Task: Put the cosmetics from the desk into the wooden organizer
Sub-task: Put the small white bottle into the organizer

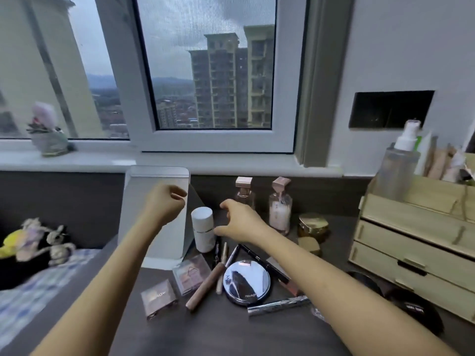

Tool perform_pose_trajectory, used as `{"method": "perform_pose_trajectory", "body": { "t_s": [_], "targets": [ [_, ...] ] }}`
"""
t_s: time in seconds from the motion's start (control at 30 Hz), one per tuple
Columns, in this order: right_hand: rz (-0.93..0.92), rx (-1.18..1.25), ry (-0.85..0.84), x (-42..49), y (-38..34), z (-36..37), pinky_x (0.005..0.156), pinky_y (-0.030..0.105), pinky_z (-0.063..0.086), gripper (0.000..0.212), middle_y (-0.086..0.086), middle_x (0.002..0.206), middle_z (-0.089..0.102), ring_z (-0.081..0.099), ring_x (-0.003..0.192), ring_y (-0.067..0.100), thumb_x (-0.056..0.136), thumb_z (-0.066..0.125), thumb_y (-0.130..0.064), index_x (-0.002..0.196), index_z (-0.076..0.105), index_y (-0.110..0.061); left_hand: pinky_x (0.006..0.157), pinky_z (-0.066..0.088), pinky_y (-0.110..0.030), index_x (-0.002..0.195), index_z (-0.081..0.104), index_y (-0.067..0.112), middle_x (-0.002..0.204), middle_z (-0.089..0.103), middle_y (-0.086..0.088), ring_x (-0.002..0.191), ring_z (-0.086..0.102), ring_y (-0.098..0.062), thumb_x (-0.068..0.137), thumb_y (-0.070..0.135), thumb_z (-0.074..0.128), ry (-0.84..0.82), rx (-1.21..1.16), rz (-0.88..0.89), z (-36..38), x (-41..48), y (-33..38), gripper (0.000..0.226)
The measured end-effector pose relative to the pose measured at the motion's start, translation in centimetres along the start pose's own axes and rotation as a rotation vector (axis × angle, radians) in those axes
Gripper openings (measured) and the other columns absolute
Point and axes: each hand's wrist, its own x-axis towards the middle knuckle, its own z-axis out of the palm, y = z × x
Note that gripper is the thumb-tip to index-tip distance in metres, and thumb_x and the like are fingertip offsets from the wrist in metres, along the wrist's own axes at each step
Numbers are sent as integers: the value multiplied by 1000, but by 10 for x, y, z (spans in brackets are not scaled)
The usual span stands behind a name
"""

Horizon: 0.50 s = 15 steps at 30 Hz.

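A wooden organizer [411, 242] with drawers stands at the desk's right; a clear spray bottle [397, 170] and tubes stand in its top. A white bottle [203, 228] stands mid-desk. My right hand [239, 220] hovers just right of it, fingers spread and empty. My left hand [165, 201] is raised before the mirror [154, 201], fingers curled on nothing. Around lie a round silver compact [246, 282], two eyeshadow palettes [190, 273] [158, 298], a brown pencil [205, 286], a silver mascara tube [279, 304], two perfume bottles [244, 191] [280, 206] and a gold jar [313, 224].
The dark desk [226, 330] meets a grey wall panel under the window sill [102, 160]. A black round case [416, 307] lies in front of the organizer. At the left a bed holds plush toys [33, 245]. A small figurine [48, 132] sits on the sill.
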Motion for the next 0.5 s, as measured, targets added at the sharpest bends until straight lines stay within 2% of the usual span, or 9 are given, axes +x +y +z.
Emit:
{"method": "perform_pose_trajectory", "body": {
  "t_s": [0.13,0.2,0.37,0.5],
  "targets": [
    [81,123,13,28,-7,38,100,41,40,82,14,140,45,44,127,33,77,74,-28,142,25,-13,82,55,-48,109,63,4,107,66,-21,95,62,-38,83,-5,46,-37,-42,-22,10,3,-14,32],
    [105,169,37,36,-8,54,99,42,40,88,13,140,44,43,127,34,77,74,-28,144,20,-16,82,56,-48,108,63,7,104,66,-16,93,63,-36,82,-4,49,-56,-33,-26,15,4,-19,32],
    [94,214,129,45,-3,78,90,41,44,70,13,130,52,50,117,34,79,71,-25,135,29,-19,75,55,-40,106,64,12,96,64,-7,90,64,-32,80,5,57,-54,-30,1,24,2,-27,28],
    [95,287,182,45,-1,77,86,38,46,64,11,125,56,54,113,32,75,74,-25,126,36,-17,77,55,-40,102,65,11,101,67,-12,91,63,-28,78,3,60,-33,-48,13,28,-1,-33,26]
  ]
}}
